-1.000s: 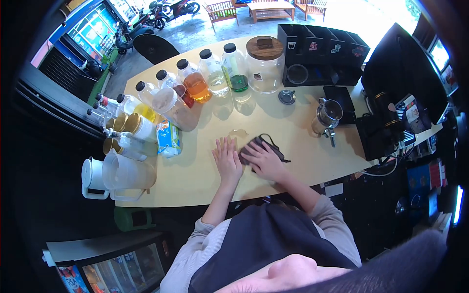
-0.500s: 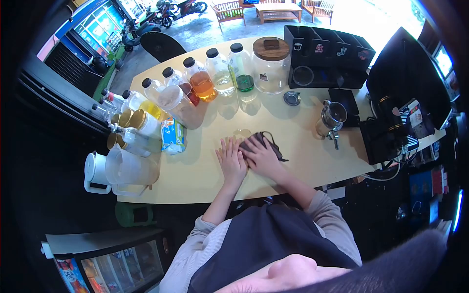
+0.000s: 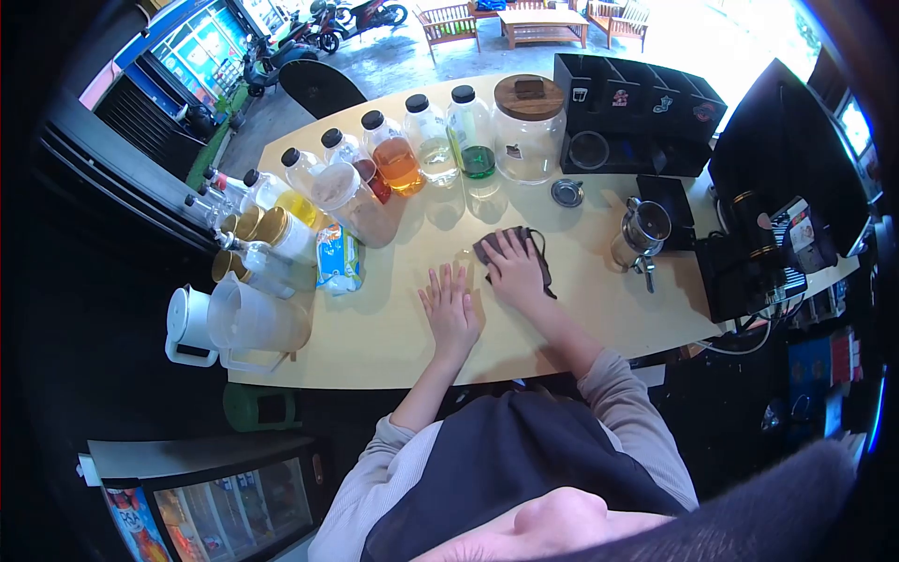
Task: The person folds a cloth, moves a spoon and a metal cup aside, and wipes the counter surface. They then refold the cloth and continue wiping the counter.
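Observation:
A folded dark brown cloth (image 3: 536, 255) with a loop of cord along its edge lies on the pale wooden counter (image 3: 393, 328). My right hand (image 3: 515, 272) presses down on this cloth from above, its fingers curved over it. To the left of it, my left hand (image 3: 449, 314) rests palm down on the bare counter top, fingers spread, holding nothing. The two hands are apart. Just ahead of my left fingertips there is a small wet-looking shine on the wood.
Several bottles of coloured liquid (image 3: 397, 169) and a lidded jar (image 3: 529, 140) line the far edge. A wipes packet (image 3: 338, 258) and plastic jugs (image 3: 248, 314) stand left. A glass-and-metal vessel (image 3: 643, 229), small metal lid (image 3: 567, 192) and black organizer (image 3: 637, 112) are right.
My right hand has slid forward and to the right, and the cloth has moved with it. My left hand, which was touching the right, is now separate and flat on the counter.

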### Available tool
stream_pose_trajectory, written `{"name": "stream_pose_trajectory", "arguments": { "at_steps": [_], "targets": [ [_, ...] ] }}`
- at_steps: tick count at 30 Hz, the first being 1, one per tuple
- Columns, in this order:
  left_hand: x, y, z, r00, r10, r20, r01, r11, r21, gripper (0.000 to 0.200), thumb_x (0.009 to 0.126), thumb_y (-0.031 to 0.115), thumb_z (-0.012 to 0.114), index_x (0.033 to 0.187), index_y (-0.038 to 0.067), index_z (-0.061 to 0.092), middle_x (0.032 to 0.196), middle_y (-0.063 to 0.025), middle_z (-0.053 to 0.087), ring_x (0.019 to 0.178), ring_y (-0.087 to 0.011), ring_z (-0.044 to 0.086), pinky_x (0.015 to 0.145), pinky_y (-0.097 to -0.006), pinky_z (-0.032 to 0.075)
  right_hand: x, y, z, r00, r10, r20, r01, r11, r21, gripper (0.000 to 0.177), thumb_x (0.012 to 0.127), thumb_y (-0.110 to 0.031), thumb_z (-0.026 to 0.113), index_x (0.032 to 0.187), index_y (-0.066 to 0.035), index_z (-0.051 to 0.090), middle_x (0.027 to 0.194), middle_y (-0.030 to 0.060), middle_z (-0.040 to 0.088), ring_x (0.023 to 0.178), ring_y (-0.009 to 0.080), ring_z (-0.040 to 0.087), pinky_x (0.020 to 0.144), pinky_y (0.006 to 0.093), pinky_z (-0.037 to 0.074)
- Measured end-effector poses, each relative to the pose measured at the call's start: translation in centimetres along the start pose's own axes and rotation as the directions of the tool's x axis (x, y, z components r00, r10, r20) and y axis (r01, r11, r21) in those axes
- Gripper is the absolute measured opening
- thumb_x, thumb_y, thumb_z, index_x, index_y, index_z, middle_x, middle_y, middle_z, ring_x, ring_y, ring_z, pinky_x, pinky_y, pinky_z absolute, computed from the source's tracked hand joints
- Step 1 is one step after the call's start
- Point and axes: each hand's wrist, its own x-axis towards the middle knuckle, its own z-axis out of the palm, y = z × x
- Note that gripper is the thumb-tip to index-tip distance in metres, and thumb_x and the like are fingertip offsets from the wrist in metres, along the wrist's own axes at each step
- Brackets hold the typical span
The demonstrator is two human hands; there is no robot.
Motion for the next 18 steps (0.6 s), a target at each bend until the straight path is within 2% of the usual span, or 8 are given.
{"name": "stream_pose_trajectory", "arguments": {
  "at_steps": [2,4,6,8,10,12,13,18],
  "targets": [
    [0.0,-0.2,0.0,1.0,0.002,-0.005,-0.002,1.0,-0.004,0.053,0.101,0.026,0.036,0.153,0.017,0.038,0.161,-0.013,0.029,0.152,-0.0387,0.013,0.118,-0.0639,0.004,-0.8,0.1,0.0,0.998,-0.065,-0.016,0.065,0.998,0.02,0.043,0.089,-0.025,0.059,0.131,-0.018,0.064,0.147,0.012,0.05,0.141,0.0292,0.041,0.116,0.0537,0.027],
    [-0.1,-0.3,0.1,1.0,-0.002,-0.009,0.002,1.0,-0.013,0.053,0.101,0.026,0.036,0.153,0.017,0.038,0.161,-0.013,0.029,0.152,-0.0386,0.013,0.118,-0.0641,0.004,-2.2,0.3,-2.2,0.969,-0.234,0.085,0.214,0.958,0.192,0.043,0.088,-0.021,0.059,0.13,-0.019,0.065,0.147,0.0115,0.051,0.14,0.0294,0.043,0.116,0.0525,0.029],
    [-0.1,-0.3,0.1,1.0,-0.028,-0.006,0.028,0.999,-0.016,0.053,0.102,0.027,0.035,0.153,0.017,0.038,0.161,-0.0131,0.028,0.152,-0.0386,0.013,0.118,-0.0642,0.004,-2.7,1.7,-4.0,0.955,-0.273,0.117,0.241,0.942,0.231,0.043,0.087,-0.019,0.06,0.129,-0.019,0.066,0.146,0.0109,0.052,0.138,0.0296,0.045,0.116,0.0517,0.029],
    [0.1,-0.3,0.0,0.999,-0.037,-0.015,0.037,0.999,-0.023,0.052,0.102,0.027,0.035,0.153,0.017,0.038,0.161,-0.0129,0.028,0.152,-0.0386,0.012,0.118,-0.0641,0.004,-2.9,3.5,-4.5,0.977,-0.163,0.134,0.135,0.971,0.199,0.042,0.087,-0.019,0.06,0.129,-0.019,0.066,0.146,0.0104,0.052,0.138,0.03,0.046,0.116,0.0517,0.03],
    [-0.1,-0.3,0.0,0.999,-0.047,-0.014,0.047,0.998,-0.034,0.052,0.102,0.026,0.035,0.153,0.017,0.038,0.162,-0.0128,0.028,0.152,-0.0386,0.012,0.118,-0.064,0.004,-1.5,4.7,-3.8,0.983,-0.13,0.129,0.111,0.983,0.148,0.043,0.089,-0.021,0.058,0.132,-0.018,0.063,0.147,0.01,0.051,0.139,0.0299,0.044,0.116,0.0518,0.03],
    [0.0,-0.2,0.1,0.999,-0.046,-0.019,0.045,0.999,-0.029,0.052,0.102,0.026,0.035,0.153,0.017,0.039,0.162,-0.0124,0.028,0.152,-0.0385,0.012,0.118,-0.0638,0.003,0.3,4.8,-2.1,0.999,0.01,0.045,-0.01,1.0,0.005,0.044,0.092,-0.023,0.055,0.136,-0.019,0.06,0.149,0.0101,0.049,0.141,0.0296,0.041,0.116,0.0518,0.029],
    [0.0,-0.1,0.1,0.999,-0.046,-0.022,0.046,0.999,-0.029,0.052,0.102,0.026,0.035,0.153,0.017,0.039,0.162,-0.0124,0.028,0.152,-0.0385,0.012,0.118,-0.0638,0.003,1.1,4.2,-1.4,0.997,0.046,0.055,-0.045,0.998,-0.032,0.045,0.095,-0.027,0.053,0.139,-0.018,0.057,0.151,0.0108,0.047,0.142,0.0296,0.039,0.116,0.0517,0.028],
    [0.2,-0.2,0.1,0.998,-0.06,-0.02,0.059,0.998,-0.037,0.052,0.102,0.026,0.035,0.153,0.017,0.04,0.161,-0.0122,0.028,0.152,-0.0378,0.013,0.118,-0.063,0.004,1.3,1.0,0.7,0.997,-0.059,0.04,0.06,0.998,-0.006,0.046,0.094,-0.026,0.055,0.139,-0.017,0.056,0.151,0.0108,0.046,0.142,0.0296,0.039,0.117,0.051,0.027]
  ]
}}
